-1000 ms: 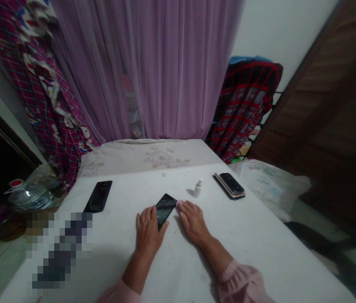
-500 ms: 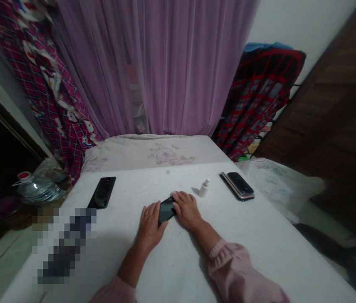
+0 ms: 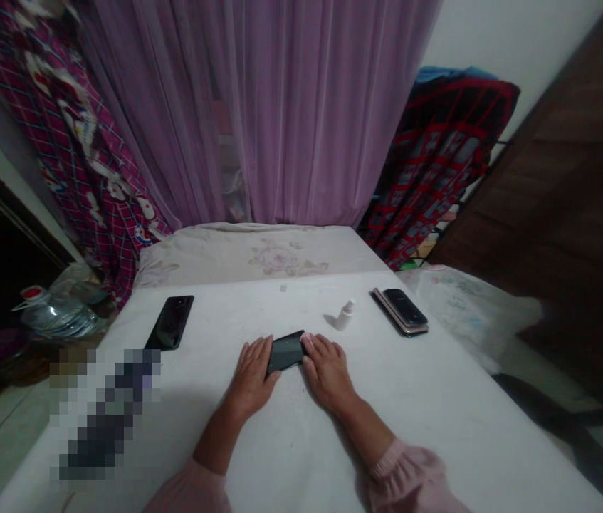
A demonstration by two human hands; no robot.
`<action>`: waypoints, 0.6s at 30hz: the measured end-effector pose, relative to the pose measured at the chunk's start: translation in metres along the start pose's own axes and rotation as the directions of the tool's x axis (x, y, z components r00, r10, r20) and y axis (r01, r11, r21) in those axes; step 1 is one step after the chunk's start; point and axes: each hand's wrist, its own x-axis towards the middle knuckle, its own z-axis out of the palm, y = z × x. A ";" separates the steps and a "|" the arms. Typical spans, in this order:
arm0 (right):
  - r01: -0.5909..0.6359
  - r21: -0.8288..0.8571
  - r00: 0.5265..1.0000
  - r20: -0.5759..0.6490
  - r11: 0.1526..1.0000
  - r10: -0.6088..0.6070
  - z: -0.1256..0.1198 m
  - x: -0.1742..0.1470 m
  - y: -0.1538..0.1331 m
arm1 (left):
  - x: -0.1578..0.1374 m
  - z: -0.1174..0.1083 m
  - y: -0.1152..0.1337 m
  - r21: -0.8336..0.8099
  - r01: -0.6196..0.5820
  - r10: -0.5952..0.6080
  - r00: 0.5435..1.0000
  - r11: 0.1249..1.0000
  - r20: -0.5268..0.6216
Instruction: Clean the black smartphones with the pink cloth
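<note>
A dark smartphone (image 3: 286, 352) lies on the white tabletop between my hands. Its left end is gripped by my left hand (image 3: 250, 377), thumb along the near edge and fingers over the far side. At the phone's right end is my right hand (image 3: 332, 376), its bent fingers pressing a small pale pink cloth (image 3: 307, 340) against it. Most of the cloth is hidden under the fingers. Just beyond my right hand, a small white spray bottle (image 3: 344, 315) stands upright.
Another black phone (image 3: 173, 322) lies at the left, by a pixelated patch. A stack of phones (image 3: 401, 312) rests near the right edge. Behind the white top is a flowered cloth (image 3: 274, 255), with a purple curtain (image 3: 290, 114) beyond. A water jug (image 3: 60, 313) stands on the left.
My right hand has slid right and slightly toward me along the phone with the cloth, uncovering more of its surface. My left hand stays at the left end.
</note>
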 end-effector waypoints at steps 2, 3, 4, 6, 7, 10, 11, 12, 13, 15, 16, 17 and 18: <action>-0.018 0.003 1.000 0.013 1.000 0.018 0.002 0.016 -0.003 | 0.001 0.000 0.000 0.002 0.002 -0.002 1.000 1.000 0.011; -0.026 0.002 1.000 0.015 1.000 0.025 0.003 0.023 -0.005 | 0.001 0.000 0.000 0.005 0.003 -0.003 1.000 1.000 0.009; -0.033 0.001 0.999 0.013 0.999 0.033 0.003 0.028 -0.006 | 0.001 0.001 0.000 0.009 0.004 -0.004 1.000 1.000 0.000; -0.039 -0.002 0.999 0.003 0.999 0.039 0.003 0.031 -0.008 | 0.001 0.002 0.000 0.016 0.004 -0.003 1.000 1.000 -0.024; -0.042 -0.005 0.999 -0.004 0.999 0.042 0.003 0.028 -0.009 | 0.000 0.003 0.000 0.016 0.001 -0.001 0.999 1.000 -0.033; -0.032 -0.008 0.999 -0.011 0.999 0.031 0.003 0.007 -0.006 | 0.000 0.003 0.000 0.008 -0.005 0.005 0.999 1.000 -0.039; -0.021 -0.005 1.000 -0.009 1.000 0.021 0.003 -0.002 -0.004 | 0.000 0.003 0.000 0.005 -0.005 0.006 0.999 1.000 -0.034; -0.008 -0.001 1.000 -0.003 1.000 0.008 0.003 -0.010 -0.002 | 0.000 0.003 0.000 0.004 -0.005 0.005 1.000 1.000 -0.028; -0.003 0.000 1.000 -0.005 1.000 0.003 0.003 -0.016 0.000 | 0.000 0.002 0.000 0.003 -0.006 0.006 1.000 1.000 -0.022; -0.002 -0.004 1.000 -0.006 1.000 0.002 0.004 -0.022 0.002 | 0.000 0.001 -0.001 -0.004 -0.015 0.015 1.000 1.000 -0.010; -0.006 -0.010 1.000 -0.005 1.000 0.006 0.004 -0.020 0.002 | 0.000 0.001 -0.001 -0.008 -0.021 0.021 1.000 1.000 -0.004; -0.013 -0.018 1.000 -0.003 1.000 0.013 0.005 -0.016 0.001 | 0.000 0.001 -0.002 -0.011 -0.025 0.025 1.000 1.000 0.000; -0.023 -0.025 1.000 -0.001 0.999 0.023 0.005 -0.009 -0.001 | 0.000 0.001 -0.002 -0.014 -0.028 0.028 1.000 1.000 0.004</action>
